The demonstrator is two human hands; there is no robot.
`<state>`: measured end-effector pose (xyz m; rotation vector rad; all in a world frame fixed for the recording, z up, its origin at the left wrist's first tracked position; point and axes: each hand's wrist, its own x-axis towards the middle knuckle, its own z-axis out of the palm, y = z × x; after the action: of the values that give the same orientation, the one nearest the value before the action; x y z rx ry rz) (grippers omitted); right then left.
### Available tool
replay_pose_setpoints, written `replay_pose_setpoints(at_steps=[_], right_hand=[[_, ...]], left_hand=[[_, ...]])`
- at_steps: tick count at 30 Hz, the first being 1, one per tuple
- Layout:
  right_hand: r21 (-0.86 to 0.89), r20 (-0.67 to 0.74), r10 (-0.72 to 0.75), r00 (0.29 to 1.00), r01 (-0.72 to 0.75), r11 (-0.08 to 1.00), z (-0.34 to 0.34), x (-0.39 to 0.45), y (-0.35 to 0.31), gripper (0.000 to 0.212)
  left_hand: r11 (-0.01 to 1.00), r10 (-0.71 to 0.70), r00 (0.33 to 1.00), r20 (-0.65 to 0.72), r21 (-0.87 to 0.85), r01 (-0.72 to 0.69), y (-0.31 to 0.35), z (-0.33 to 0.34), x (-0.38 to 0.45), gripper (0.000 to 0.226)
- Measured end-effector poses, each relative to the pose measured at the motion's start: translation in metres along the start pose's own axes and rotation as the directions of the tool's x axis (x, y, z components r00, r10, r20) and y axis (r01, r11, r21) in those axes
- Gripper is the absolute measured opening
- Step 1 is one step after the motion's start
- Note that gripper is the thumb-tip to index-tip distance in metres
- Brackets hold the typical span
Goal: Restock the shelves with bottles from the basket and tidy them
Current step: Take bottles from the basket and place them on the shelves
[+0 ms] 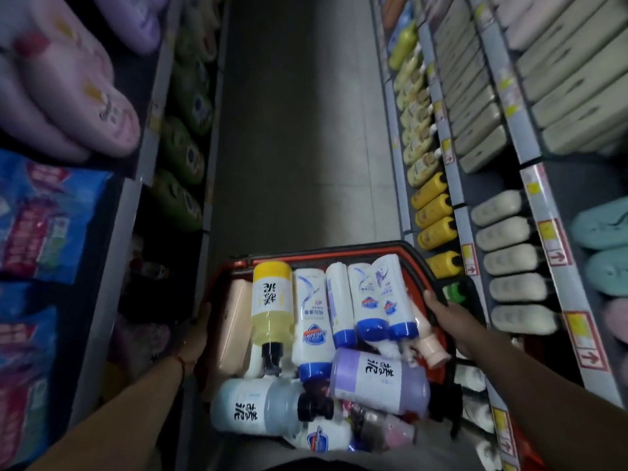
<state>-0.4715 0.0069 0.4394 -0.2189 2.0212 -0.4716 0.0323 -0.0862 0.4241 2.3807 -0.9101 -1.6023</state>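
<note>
Below, both hands [198, 329] [441, 312] clamped on bottle-filled red basket [418, 263] rims.

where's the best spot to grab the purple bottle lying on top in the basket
Take the purple bottle around its wide middle, coming straight down from above. It lies on its side on top of the pile with its upper face bare, while other bottles crowd it on the far side. The right hand on the basket rim is nearer, so it probably suits best.
</note>
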Motion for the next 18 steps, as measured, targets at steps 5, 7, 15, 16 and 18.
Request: replay_pose_setpoints(at_steps=[5,7,15,16,18], right_hand=[[0.017,0.018,0.015,1.000,-0.015,1.000,0.010,0.008,-0.048,0.079],[0.025,0.031,0.027,0.999,-0.028,0.999,0.011,0.019,-0.072,0.082],[0.006,0.077,-0.008,0.997,0.008,1.000,-0.021,0.107,-0.225,0.085],[-0.005,0.079,-0.008,0.997,0.009,1.000,-0.025,0.117,-0.240,0.090],[-0.003,0.080,0.019,0.997,-0.019,1.000,-0.030,0.127,-0.276,0.110]], left_hand=[[1.000,-0.023,1.000,-0.007,0.019,0.024,0.036,-0.007,0.047,0.098],[1.000,-0.009,1.000,0.012,-0.021,0.009,0.079,-0.005,0.042,0.082],[0.993,0.022,0.994,-0.107,0.116,-0.010,0.222,0.009,0.084,0.091],[0.990,0.023,0.993,-0.119,0.137,-0.006,0.243,0.009,0.088,0.093],[0.991,-0.006,0.993,-0.114,0.135,0.022,0.270,0.011,0.114,0.098]])
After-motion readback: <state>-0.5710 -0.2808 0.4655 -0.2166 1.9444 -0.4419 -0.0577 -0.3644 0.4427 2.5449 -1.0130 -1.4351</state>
